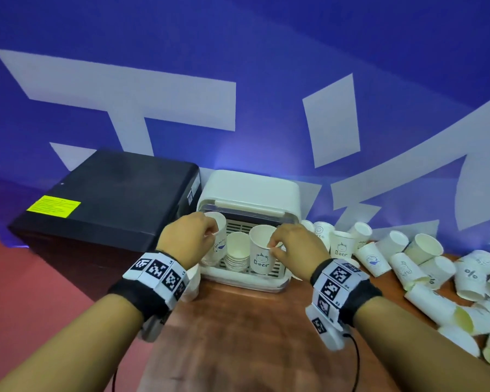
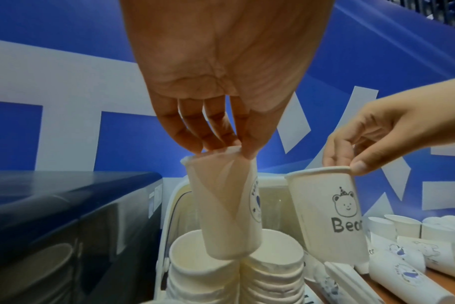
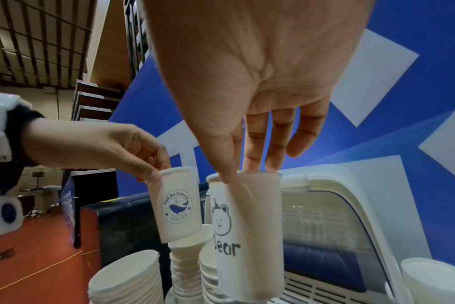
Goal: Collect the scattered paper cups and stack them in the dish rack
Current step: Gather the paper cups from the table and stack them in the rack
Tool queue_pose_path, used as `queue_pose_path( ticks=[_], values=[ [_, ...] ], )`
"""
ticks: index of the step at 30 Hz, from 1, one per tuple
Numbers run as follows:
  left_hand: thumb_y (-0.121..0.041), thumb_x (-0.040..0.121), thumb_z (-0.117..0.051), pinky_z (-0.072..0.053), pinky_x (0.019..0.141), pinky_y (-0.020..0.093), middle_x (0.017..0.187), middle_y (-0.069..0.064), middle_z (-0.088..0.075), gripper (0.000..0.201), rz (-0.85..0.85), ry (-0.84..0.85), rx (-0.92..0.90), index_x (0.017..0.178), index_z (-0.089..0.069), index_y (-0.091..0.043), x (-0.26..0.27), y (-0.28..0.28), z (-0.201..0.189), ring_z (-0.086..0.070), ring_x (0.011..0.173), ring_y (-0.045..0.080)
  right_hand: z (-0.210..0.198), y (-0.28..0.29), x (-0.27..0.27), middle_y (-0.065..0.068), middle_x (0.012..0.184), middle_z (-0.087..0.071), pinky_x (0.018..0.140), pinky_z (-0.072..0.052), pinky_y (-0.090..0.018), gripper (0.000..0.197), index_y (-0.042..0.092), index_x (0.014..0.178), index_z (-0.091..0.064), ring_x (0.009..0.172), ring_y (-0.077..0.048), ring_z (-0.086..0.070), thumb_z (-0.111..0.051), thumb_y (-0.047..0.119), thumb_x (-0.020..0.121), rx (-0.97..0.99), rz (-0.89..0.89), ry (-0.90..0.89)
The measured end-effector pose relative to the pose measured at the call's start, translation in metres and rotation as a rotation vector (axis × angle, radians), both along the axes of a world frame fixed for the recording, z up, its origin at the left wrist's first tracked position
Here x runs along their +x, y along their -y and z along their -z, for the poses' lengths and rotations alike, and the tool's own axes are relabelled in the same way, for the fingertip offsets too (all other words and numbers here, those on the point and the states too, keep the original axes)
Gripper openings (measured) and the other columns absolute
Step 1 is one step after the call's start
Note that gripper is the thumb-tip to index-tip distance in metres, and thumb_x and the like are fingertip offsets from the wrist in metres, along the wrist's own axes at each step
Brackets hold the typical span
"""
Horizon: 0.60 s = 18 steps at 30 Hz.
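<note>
My left hand [image 1: 213, 232] pinches the rim of a whale-print paper cup [image 1: 220, 244] and holds it upright above the left cup stack [image 2: 200, 267] in the white dish rack [image 1: 238, 282]. My right hand [image 1: 275, 247] pinches the rim of a "Bear" cup [image 1: 259, 257], upright over the rack's right side, beside the middle stack [image 1: 236, 256]. The left wrist view has the whale cup [image 2: 221, 205] hanging from my fingertips [image 2: 247, 152], its base just above the stacks. In the right wrist view the Bear cup [image 3: 252, 236] dips beside a stack.
The rack's lid [image 1: 252, 188] stands open at the back. A black box [image 1: 105, 205] sits close on the left. Many loose cups [image 1: 425, 264] lie and stand over the right of the wooden table [image 1: 238, 335]. Another short cup stack [image 1: 191, 281] stands left of the rack.
</note>
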<state>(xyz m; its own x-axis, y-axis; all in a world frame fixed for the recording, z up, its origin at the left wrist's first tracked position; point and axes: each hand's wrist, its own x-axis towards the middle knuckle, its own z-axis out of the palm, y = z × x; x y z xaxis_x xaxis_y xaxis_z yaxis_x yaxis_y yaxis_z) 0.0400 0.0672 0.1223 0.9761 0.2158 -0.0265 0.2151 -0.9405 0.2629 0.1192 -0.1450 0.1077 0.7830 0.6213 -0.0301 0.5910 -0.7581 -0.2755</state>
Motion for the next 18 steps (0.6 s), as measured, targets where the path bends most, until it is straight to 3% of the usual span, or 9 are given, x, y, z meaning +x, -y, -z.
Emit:
queue_pose_path(
  ticks=[6,10,14,18],
  values=[
    [-0.021,0.091,-0.051,-0.041,0.069,0.026,0.109,-0.003,-0.061,0.021,0.033,0.071,-0.028,0.106,-0.065,-0.023,0.015,-0.02,0.002,-0.059,0.095,0.02,-0.008,-0.026,0.006,0.006,0.111,-0.063,0.096,-0.035,-0.031,0.018,0.024,0.101,-0.069,0.111,-0.018,-0.05,-0.054,0.026,0.091,-0.048,0.018,0.052],
    [-0.023,0.092,-0.05,-0.041,0.069,0.025,0.11,-0.003,-0.061,0.02,0.054,0.081,-0.038,0.106,-0.064,-0.023,0.022,-0.032,0.012,-0.059,0.094,0.019,-0.007,-0.046,0.005,0.005,0.112,-0.063,0.102,-0.035,-0.038,0.018,0.024,0.101,-0.068,0.11,-0.019,-0.051,-0.054,0.028,0.09,-0.079,0.023,0.045],
    [-0.023,0.092,-0.05,-0.044,0.07,0.025,0.111,-0.005,-0.061,0.021,0.08,0.069,-0.047,0.106,-0.064,-0.025,0.031,-0.039,0.023,-0.06,0.094,0.018,0.002,-0.059,0.008,0.007,0.114,-0.063,0.098,-0.029,-0.032,0.02,0.025,0.104,-0.067,0.112,-0.017,-0.05,-0.052,0.029,0.091,-0.078,0.009,0.051],
    [-0.024,0.091,-0.049,-0.043,0.07,0.024,0.108,-0.007,-0.061,0.02,0.11,0.042,-0.052,0.105,-0.064,-0.025,0.035,-0.043,0.035,-0.059,0.092,0.016,0.012,-0.071,0.011,0.009,0.112,-0.063,0.096,-0.034,-0.032,0.02,0.025,0.103,-0.066,0.111,-0.016,-0.05,-0.051,0.029,0.091,-0.051,-0.013,0.033]
  ],
)
